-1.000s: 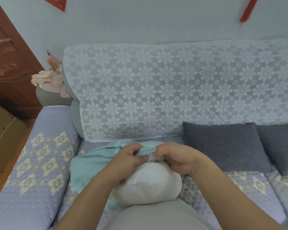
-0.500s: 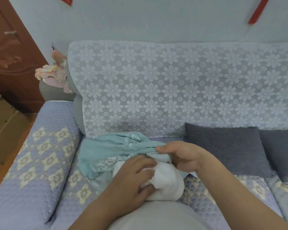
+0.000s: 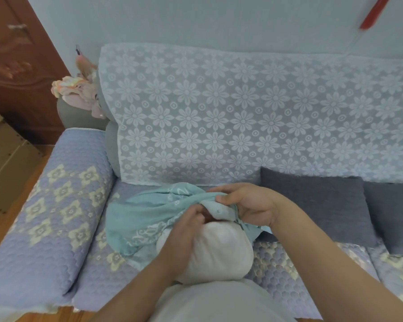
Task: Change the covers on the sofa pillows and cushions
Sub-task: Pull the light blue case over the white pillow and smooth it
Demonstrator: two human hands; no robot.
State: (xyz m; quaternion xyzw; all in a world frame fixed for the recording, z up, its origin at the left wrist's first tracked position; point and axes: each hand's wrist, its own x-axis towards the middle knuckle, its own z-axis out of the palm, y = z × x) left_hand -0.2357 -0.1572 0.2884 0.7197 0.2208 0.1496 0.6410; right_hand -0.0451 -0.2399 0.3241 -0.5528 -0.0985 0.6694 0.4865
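1. Since half a second ago: left hand [image 3: 184,231] shifted from lying flat over the pillow's top to its left flank, fingertips now curled in at the cover's mouth; more of the white pillow [image 3: 209,254] bared below the cover's edge.
2. Right hand [image 3: 249,205] pinching the teal cover [image 3: 147,217] at its bunched opening, thumb on top, fingers tucked beneath the cloth.
3. Left hand pressed against the pillow's upper left, fingers bent into the gap between cover and pillow; whether gripping cloth or only pushing, cannot tell.
4. Hands close together, nearly touching at the cover's mouth.
5. Pillow lying on the sofa seat [image 3: 277,263] right in front of the body, its far end inside the cover, its near, rounded end exposed.
6. Rest of the cover slack and crumpled, spread leftward across the seat toward the armrest [image 3: 56,205].
7. Two grey cushions [image 3: 316,203] leaning against the backrest to the right, just beside the right forearm.
8. White lace throw [image 3: 219,117] with a flower pattern draped over the backrest.
9. Pink plush [image 3: 79,91] perched at the backrest's left end, above the armrest.
10. Brown door [image 3: 16,66] and cardboard box [image 3: 2,159] at far left.
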